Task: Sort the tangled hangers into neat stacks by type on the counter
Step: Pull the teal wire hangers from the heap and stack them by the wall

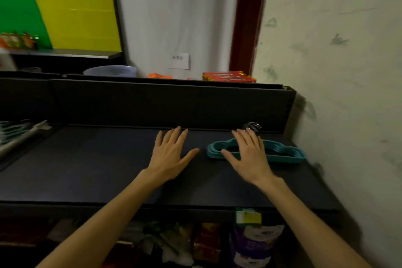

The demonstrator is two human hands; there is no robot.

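A flat stack of teal hangers (282,153) lies on the dark counter (87,169) at the right, near the wall, with metal hooks (252,126) pointing toward the back panel. My right hand (248,154) hovers over the stack's left half, fingers spread, holding nothing. My left hand (171,154) is spread flat over bare counter just left of the stack, holding nothing. At the far left edge lie pale wire-like hangers (17,135), blurred.
A dark back panel (163,104) rises behind the counter. Orange packets (228,76) and a blue basin (111,71) sit on the ledge above it. The wall (348,93) closes the right side. Packaged goods (254,241) fill the shelf below the counter's front edge.
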